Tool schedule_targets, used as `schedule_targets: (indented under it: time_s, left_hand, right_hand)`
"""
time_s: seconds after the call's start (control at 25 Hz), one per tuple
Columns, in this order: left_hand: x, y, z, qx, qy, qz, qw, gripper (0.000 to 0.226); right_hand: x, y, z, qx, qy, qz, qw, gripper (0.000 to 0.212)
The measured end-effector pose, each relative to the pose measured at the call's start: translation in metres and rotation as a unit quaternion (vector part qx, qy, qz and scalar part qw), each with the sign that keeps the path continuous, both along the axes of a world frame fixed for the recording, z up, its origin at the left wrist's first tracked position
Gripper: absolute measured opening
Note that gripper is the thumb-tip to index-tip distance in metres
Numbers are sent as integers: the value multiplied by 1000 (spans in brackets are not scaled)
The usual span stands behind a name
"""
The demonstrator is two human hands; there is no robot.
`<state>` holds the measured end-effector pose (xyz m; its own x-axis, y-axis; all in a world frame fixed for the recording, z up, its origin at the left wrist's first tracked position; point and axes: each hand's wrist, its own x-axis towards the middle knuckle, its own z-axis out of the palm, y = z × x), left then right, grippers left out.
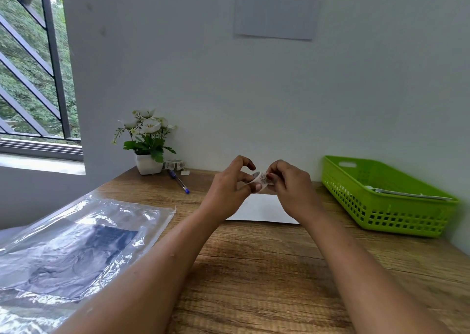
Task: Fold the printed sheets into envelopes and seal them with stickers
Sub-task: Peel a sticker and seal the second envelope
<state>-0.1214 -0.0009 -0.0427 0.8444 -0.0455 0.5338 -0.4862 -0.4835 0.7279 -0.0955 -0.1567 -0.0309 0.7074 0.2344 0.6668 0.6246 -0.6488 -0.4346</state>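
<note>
While both hands hover above the wooden desk (pixel 254 270), a broad stretch of bare wood lies open between the forearms and toward the near edge. Left of that stretch, a crinkled clear plastic bag (pixel 76 242) with dark sheets inside covers the desk's left side. At the right edge sits a green basket (pixel 396 214), close to the wall. Along the back wall stand a potted flower (pixel 146 140), a sticker roll (pixel 174 164) and a blue pen (pixel 179 181).

A white folded sheet (pixel 264 209) lies flat on the desk just under the hands. The left hand (pixel 229 191) and right hand (pixel 292 188) together pinch a small curled sticker strip (pixel 261 180), white with a dark print, fingers (pixel 256 187) closed on its ends.
</note>
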Motion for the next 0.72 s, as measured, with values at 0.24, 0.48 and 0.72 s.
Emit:
schedule_targets:
  time_s: [0.24, 0.48, 0.72]
  left_hand:
    - [3, -1, -2, 27, -14, 4, 1000, 26]
    - [10, 3, -5, 40, -22, 16, 999, 26]
    - [15, 5, -5, 74, -18, 37, 996, 21]
  right_hand:
    - [1, -1, 1, -22, -14, -7, 1000, 13]
    - [-3, 2, 4, -54, -14, -10, 998, 13]
    - [-4, 1, 6, -61, -9, -5, 998, 14]
